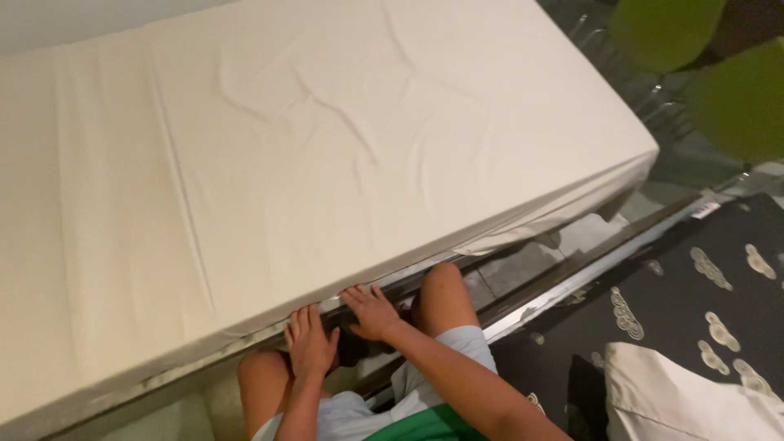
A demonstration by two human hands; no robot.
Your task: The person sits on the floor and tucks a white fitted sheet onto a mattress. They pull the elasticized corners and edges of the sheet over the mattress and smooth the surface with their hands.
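A mattress (pixel 327 147) covered in a cream fitted sheet fills most of the view. My left hand (pixel 309 341) and my right hand (pixel 371 311) lie side by side at its near lower edge, fingers pressed against the sheet's hem (pixel 384 273) and the metal bed frame rail (pixel 188 371). Both hands lie flat with fingers apart and neither grips anything. My bare knees are tucked under the edge on either side of the hands. The sheet is wrinkled near the middle and hangs loose toward the right corner.
A second dark mattress (pixel 694 294) with pale round patterns lies low at the right, with a cream pillow (pixel 686 396) on it. Green round chairs (pixel 735 90) stand at the top right. A metal rail (pixel 572 273) runs between the beds.
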